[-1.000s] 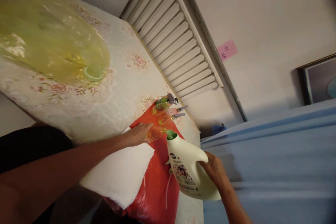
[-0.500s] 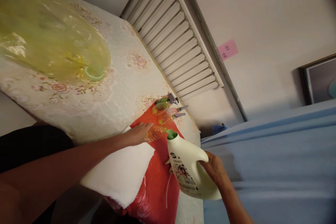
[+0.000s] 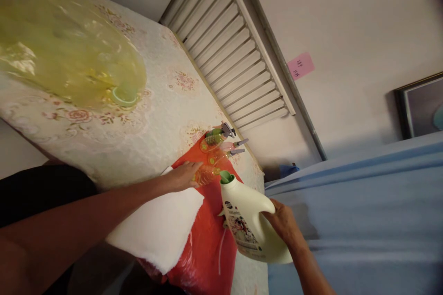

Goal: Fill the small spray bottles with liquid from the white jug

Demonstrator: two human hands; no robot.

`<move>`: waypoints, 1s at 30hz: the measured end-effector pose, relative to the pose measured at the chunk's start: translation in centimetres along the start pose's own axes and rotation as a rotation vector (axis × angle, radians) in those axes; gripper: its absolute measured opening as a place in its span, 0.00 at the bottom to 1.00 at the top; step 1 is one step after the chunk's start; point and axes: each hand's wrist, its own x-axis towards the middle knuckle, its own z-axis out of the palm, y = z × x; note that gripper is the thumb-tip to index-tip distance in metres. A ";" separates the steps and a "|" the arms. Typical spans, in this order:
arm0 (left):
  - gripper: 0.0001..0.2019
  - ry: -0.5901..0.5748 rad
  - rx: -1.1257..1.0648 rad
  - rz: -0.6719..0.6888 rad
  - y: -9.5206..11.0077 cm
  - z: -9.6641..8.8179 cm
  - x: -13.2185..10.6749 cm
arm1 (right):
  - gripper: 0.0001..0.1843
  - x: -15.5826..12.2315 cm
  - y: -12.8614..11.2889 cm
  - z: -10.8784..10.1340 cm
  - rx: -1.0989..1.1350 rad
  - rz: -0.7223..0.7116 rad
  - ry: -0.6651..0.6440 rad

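My right hand (image 3: 284, 224) grips the handle of a cream jug (image 3: 249, 221) with a green spout, tilted so the spout sits at the mouth of a small clear orange bottle (image 3: 206, 175). My left hand (image 3: 181, 176) is closed round that small bottle, steadying it on a red plastic sheet (image 3: 204, 239). Just behind it stand three small spray bottles (image 3: 218, 144) with grey trigger heads, filled with yellow-green and orange liquid.
A white cloth (image 3: 159, 226) lies over the red sheet at the table's near edge. A large yellow translucent bag (image 3: 65, 46) with a green ring rests on the floral tablecloth (image 3: 162, 115). A louvred panel (image 3: 231, 50) and blue fabric (image 3: 363, 221) flank the table.
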 end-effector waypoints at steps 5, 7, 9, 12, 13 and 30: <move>0.39 0.002 -0.013 -0.007 -0.3 0.2 0.2 | 0.14 -0.1 -0.4 -0.1 0.006 -0.011 -0.011; 0.39 0.002 -0.026 -0.003 -0.5 0.4 0.3 | 0.14 -0.2 -0.5 -0.2 0.007 -0.005 -0.007; 0.39 0.012 -0.036 0.006 -0.8 0.6 0.5 | 0.15 -0.2 -0.5 -0.2 -0.002 -0.007 0.001; 0.40 0.018 -0.040 0.021 -1.0 0.8 0.6 | 0.15 -0.1 -0.5 -0.2 -0.001 -0.016 -0.001; 0.39 0.018 -0.039 0.024 -1.1 0.8 0.6 | 0.15 -0.1 -0.5 -0.2 0.006 -0.019 -0.005; 0.38 0.004 -0.021 -0.005 -0.3 0.2 0.2 | 0.15 -0.1 -0.5 -0.3 0.003 -0.014 -0.009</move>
